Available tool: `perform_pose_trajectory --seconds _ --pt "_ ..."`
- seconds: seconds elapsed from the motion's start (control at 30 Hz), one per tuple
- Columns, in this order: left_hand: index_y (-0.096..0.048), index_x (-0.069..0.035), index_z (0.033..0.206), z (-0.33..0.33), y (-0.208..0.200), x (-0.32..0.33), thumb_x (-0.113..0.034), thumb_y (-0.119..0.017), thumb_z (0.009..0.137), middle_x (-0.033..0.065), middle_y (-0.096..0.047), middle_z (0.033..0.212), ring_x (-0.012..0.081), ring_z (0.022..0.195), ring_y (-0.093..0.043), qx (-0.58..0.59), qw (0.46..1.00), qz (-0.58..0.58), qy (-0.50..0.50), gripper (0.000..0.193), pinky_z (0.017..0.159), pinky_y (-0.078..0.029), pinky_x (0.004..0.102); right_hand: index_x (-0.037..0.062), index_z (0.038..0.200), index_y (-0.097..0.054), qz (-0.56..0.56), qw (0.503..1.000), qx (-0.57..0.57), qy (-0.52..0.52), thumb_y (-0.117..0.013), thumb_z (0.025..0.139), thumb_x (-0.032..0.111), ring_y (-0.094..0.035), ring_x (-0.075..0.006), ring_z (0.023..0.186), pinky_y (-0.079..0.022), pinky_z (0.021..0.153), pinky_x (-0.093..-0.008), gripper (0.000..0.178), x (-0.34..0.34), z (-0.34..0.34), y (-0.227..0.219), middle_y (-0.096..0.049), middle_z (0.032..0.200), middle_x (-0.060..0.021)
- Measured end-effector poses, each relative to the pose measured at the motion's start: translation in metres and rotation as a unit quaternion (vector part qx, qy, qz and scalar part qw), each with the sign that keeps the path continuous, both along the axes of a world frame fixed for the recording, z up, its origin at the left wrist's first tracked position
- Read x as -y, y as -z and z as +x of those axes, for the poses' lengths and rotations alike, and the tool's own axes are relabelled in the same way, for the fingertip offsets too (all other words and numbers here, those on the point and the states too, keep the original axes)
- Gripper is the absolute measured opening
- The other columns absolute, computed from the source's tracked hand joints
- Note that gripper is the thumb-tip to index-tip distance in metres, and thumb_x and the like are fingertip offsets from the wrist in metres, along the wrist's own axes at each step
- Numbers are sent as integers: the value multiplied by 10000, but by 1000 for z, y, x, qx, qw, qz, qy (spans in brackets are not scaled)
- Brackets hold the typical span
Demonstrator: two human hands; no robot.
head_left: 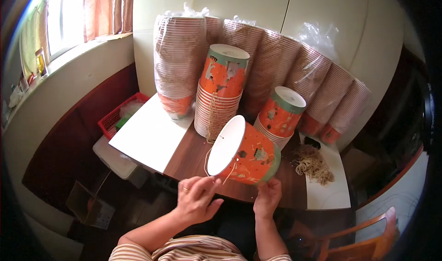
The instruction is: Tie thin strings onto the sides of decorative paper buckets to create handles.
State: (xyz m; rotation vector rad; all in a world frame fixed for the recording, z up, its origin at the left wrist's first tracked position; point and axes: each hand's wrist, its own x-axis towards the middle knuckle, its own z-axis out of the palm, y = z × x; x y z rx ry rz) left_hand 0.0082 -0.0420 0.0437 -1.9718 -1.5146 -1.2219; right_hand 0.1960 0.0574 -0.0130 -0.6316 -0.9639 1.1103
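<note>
1. In hand: one orange paper bucket with a green base band, tilted on its side above the counter, open mouth facing left.
2. Done, as I read it: thin cord is on this bucket. It loops outside the mouth on the left and shows at the near wall by a small hole. A small dark spot on the inner far wall could be a knot; too small to confirm.
3. Left, my guess: securing the near cord end. Can't verify whether it's tied.
4. Rest of batch: upside-down stack behind has cord strands hanging down its side, so those look corded. Shorter stack to its right: no cord visible from here. Plastic-wrapped stacks at the back look untouched. Loose cord pile lies at the right, so plenty of stock.
5. Right hand: thumb and fingers pinch the bucket's base edge, carrying it from below right.
6. Left hand: fingers bent, tips just under the lower mouth rim, close to the hanging cord. Can't tell if they grip rim or cord, or merely touch.
</note>
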Motion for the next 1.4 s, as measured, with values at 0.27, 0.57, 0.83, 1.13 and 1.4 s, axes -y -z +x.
perform_pose_trajectory --seconds 0.27,0.57,0.83,1.13,1.4 --pt "-622 5 1085 -23 -38 -36 -58 -608 876 146 -615 964 216 840 -607 320 929 -54 179 219 721 -485 301 63 918 -503 11 998 57 11 -651 846 25 -513 -69 813 -420 759 -215 168 3 -17 -3 -567 883 -3" --pt "-651 7 912 -19 -17 -53 -43 -662 838 72 -629 792 123 707 -585 413 887 -110 172 90 639 -469 253 50 948 -511 59 996 59 21 -644 847 6 -526 -77 847 -434 790 -229 173 -1 -27 13 -583 939 -18" --pt "-644 3 859 -9 -19 -52 7 -700 776 93 -640 792 163 717 -614 341 931 -52 122 101 633 -483 251 67 964 -512 6 998 46 -37 -604 873 28 -553 -103 838 -454 761 -232 136 -16 -27 20 -588 937 -22" --pt "-587 -23 1133 -58 -16 -67 -129 -677 826 104 -569 1090 189 974 -559 322 944 -41 56 337 767 -452 272 79 905 -575 -174 942 -166 -235 -641 861 109 -587 -157 866 -494 744 -291 84 -47 5 38 -616 980 -39" --pt "-542 53 1184 -67 17 -88 -99 -652 826 117 -615 995 140 875 -595 495 832 -235 87 404 767 -501 258 41 1088 -602 -257 884 -119 -372 -611 883 209 -577 -197 978 -498 830 -353 265 -54 9 30 -613 1071 -79"
